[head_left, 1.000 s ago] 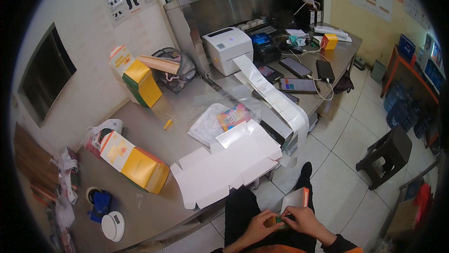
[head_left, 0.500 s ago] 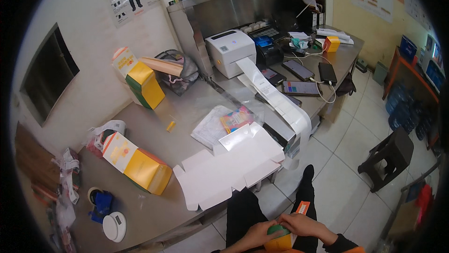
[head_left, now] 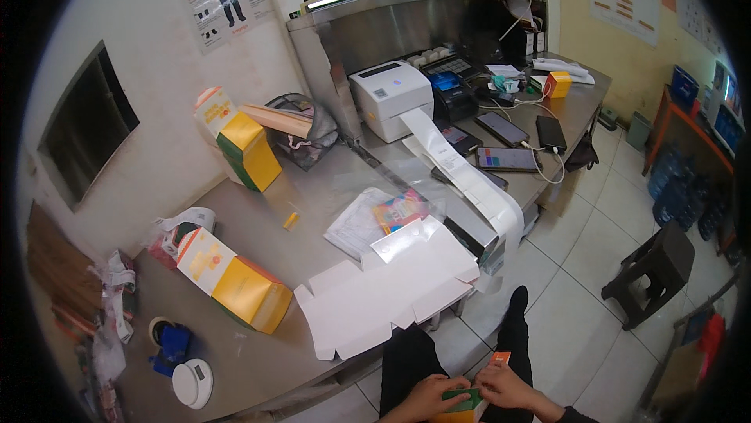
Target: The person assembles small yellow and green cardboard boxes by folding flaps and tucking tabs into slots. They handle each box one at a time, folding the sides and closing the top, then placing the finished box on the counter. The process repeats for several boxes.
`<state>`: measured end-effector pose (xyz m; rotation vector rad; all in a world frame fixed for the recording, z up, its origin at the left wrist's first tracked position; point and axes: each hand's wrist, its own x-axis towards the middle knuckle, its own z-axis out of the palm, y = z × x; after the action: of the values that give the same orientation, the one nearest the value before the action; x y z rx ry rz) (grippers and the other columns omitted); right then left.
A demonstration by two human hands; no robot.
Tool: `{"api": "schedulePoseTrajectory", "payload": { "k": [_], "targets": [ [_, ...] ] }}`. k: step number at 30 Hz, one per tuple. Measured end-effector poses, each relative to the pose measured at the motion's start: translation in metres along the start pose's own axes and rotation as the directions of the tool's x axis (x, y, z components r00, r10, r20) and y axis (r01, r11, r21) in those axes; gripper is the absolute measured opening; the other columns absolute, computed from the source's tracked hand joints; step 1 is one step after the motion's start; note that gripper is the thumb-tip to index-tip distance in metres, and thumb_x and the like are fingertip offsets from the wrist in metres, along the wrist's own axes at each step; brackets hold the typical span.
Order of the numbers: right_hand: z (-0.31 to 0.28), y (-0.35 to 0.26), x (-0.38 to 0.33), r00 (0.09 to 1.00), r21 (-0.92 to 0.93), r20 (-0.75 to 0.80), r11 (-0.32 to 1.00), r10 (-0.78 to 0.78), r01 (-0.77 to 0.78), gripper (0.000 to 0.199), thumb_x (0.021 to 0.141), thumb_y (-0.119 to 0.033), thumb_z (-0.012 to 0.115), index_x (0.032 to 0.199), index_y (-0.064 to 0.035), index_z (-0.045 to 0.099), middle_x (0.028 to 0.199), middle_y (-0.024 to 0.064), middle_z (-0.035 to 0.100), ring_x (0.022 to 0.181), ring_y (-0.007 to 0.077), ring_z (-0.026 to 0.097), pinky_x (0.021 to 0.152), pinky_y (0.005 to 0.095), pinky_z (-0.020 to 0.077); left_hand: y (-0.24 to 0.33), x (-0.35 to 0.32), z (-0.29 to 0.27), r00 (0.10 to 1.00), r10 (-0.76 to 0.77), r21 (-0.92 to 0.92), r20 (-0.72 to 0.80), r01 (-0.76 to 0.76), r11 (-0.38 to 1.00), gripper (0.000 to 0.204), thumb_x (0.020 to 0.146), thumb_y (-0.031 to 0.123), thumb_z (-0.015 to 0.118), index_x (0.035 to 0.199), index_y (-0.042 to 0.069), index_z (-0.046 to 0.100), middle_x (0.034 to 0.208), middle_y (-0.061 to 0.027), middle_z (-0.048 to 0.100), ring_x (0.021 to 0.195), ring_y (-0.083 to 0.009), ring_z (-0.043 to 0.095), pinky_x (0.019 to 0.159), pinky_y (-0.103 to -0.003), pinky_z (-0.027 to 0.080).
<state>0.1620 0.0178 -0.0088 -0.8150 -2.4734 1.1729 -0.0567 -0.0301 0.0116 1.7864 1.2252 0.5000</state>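
Note:
Over my lap at the bottom of the view, my left hand (head_left: 429, 396) and my right hand (head_left: 503, 385) are closed on a green and yellow carton (head_left: 465, 405). Its green end faces up between my fingers, and an orange-edged flap (head_left: 501, 358) sticks up beside my right hand. The carton's lower part runs out of the picture. Just ahead on the table's near edge lies a flattened, unfolded white cardboard box (head_left: 387, 291). Two similar yellow, green and white cartons are on the table: one lies on its side (head_left: 238, 286), the other stands near the wall (head_left: 246, 145).
A white label printer (head_left: 389, 94) trails a long label strip (head_left: 461, 169) over the table edge. Phones (head_left: 507, 159) with cables lie beyond it. At left are a tape dispenser (head_left: 170, 345) and a small white scale (head_left: 192, 384). A dark stool (head_left: 649, 274) stands on the floor.
My hands have shifted slightly on the carton, and more of its green end shows now. The orange-edged flap sits lower. The whole view has tipped a little; the table things have stayed put.

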Motion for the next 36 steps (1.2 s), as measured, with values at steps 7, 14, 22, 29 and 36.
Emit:
{"api": "schedulePoseTrajectory", "payload": {
  "k": [7,14,22,29,36],
  "targets": [
    [-0.001,-0.018,0.005,0.985,0.293,-0.154,0.956,0.076,-0.028,0.014,0.089,-0.016,0.052,0.094,-0.0059,0.061,0.107,0.009,0.056,0.102,0.0253,0.051,0.095,0.0473,0.0336,0.011,0.0,0.002,0.907,0.253,-0.098,-0.337,-0.301,0.949,0.012,0.081,0.013,0.065,0.092,0.008,0.063,0.085,-0.0103,0.059,0.079,-0.0296,0.057,0.069,-0.039,0.045],
    [-0.007,-0.023,0.007,0.999,0.157,-0.032,0.987,-0.02,0.025,0.014,0.085,-0.004,0.053,0.097,0.0012,0.057,0.118,0.0182,0.048,0.114,0.0314,0.043,0.095,0.0408,0.0352,0.014,0.005,0.003,0.793,0.486,0.099,-0.368,-0.486,0.868,0.012,0.08,0.014,0.067,0.091,0.01,0.063,0.085,-0.0089,0.058,0.08,-0.0292,0.056,0.071,-0.038,0.044],
    [-0.014,-0.015,0.006,0.997,0.017,0.078,1.0,-0.017,0.015,0.013,0.09,-0.009,0.049,0.095,-0.0033,0.059,0.108,0.0102,0.055,0.109,0.0247,0.048,0.104,0.0472,0.0254,0.004,0.007,0.009,0.882,0.375,0.103,-0.284,-0.361,0.927,0.012,0.08,0.015,0.065,0.091,0.011,0.064,0.087,-0.0072,0.056,0.084,-0.0268,0.054,0.072,-0.038,0.042],
    [-0.006,-0.004,0.004,0.992,-0.009,0.121,0.999,-0.033,0.034,0.012,0.089,-0.009,0.051,0.098,-0.005,0.058,0.095,0.009,0.059,0.099,0.0244,0.056,0.108,0.0488,0.0196,-0.008,0.009,0.026,0.785,0.513,0.277,-0.346,-0.437,0.856,0.014,0.078,0.015,0.066,0.092,0.012,0.065,0.089,-0.0045,0.057,0.085,-0.025,0.052,0.074,-0.037,0.04],
    [-0.005,0.004,0.001,0.994,-0.045,0.107,0.999,-0.015,0.02,0.015,0.088,-0.013,0.053,0.097,-0.0051,0.062,0.081,0.0123,0.064,0.083,0.0297,0.063,0.106,0.0487,0.0297,-0.014,0.01,0.04,0.863,0.398,0.273,-0.309,-0.321,0.907,0.017,0.078,0.015,0.066,0.095,0.013,0.064,0.091,-0.0052,0.056,0.087,-0.0251,0.052,0.075,-0.037,0.04]
  ]
}}
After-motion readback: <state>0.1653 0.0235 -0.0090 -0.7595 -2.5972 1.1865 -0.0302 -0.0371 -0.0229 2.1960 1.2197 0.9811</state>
